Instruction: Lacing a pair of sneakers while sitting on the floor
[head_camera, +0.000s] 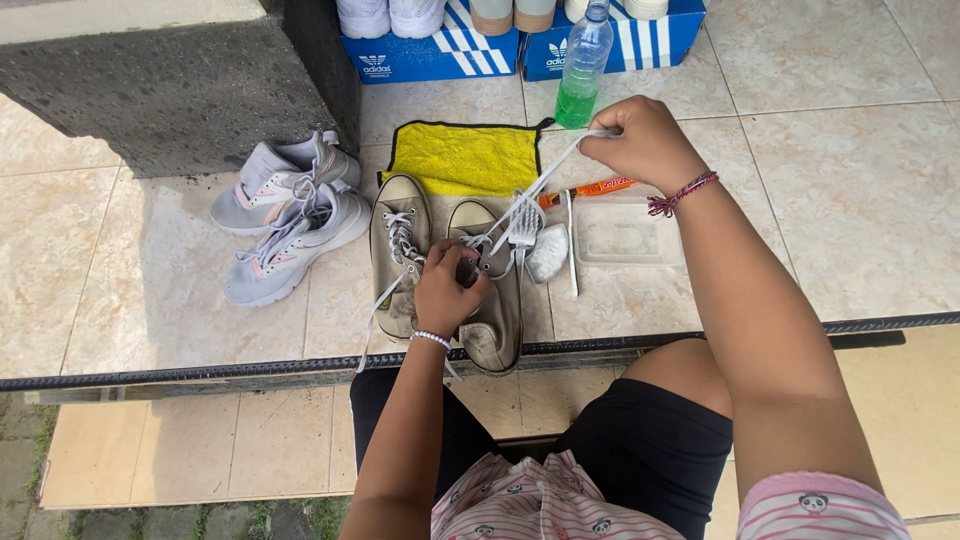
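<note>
Right hand (645, 143) pinches white lace (540, 185) taut, mid-frame; left hand (447, 290) clasps right canvas shoe (490, 300). Lace part-drawn from eyelets; neighbouring shoe (398, 250) still laced.

We press our left hand (447, 290) on a beige sneaker (490, 285) while our right hand (640, 145) pulls its white shoelace (545, 182) taut.

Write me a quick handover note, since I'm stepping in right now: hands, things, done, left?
Left hand presses down on the right-side beige sneaker, at its eyelets.
Right hand holds the white lace pulled taut, up and away from that shoe.
The other beige sneaker lies beside it, still laced.
Nearby: yellow cloth, bottle of green liquid, brush, clear tub, grey trainers.
Done: lace partly drawn out. Left: the lace's lower part is still in the eyelets.
</note>
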